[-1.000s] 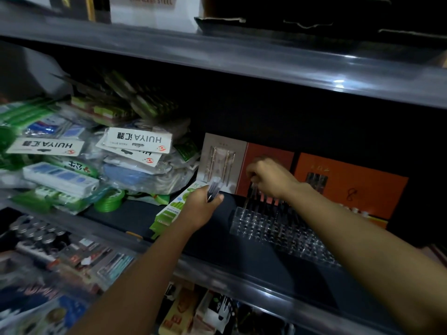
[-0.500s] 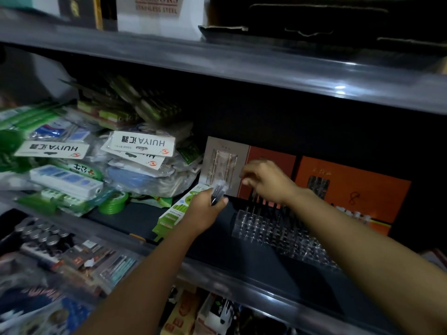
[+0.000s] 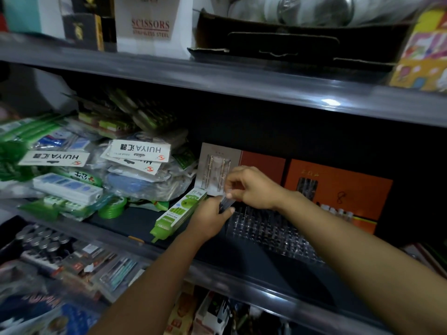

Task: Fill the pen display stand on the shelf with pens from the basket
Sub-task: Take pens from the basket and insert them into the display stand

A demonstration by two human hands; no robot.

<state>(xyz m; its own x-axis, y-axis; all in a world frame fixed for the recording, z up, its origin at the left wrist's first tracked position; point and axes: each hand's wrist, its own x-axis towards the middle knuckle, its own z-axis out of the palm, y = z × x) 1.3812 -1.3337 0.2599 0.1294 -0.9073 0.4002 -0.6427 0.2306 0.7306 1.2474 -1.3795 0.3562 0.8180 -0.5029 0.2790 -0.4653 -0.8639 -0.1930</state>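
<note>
We count two hands, the left hand (image 3: 212,220) and the right hand (image 3: 251,187), and one clear pen display stand (image 3: 271,230). Behind it stand two orange boxes (image 3: 338,189) and one grey pen card (image 3: 217,170). We see three white HUIYA labels (image 3: 139,148) (one half hidden), one green tape roll (image 3: 113,209).

Pens (image 3: 226,203) bunched above clear stand (image 3: 271,229)

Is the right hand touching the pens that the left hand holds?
Touching. The head view shows the right hand pinching the top of the pens in the left hand.
</note>
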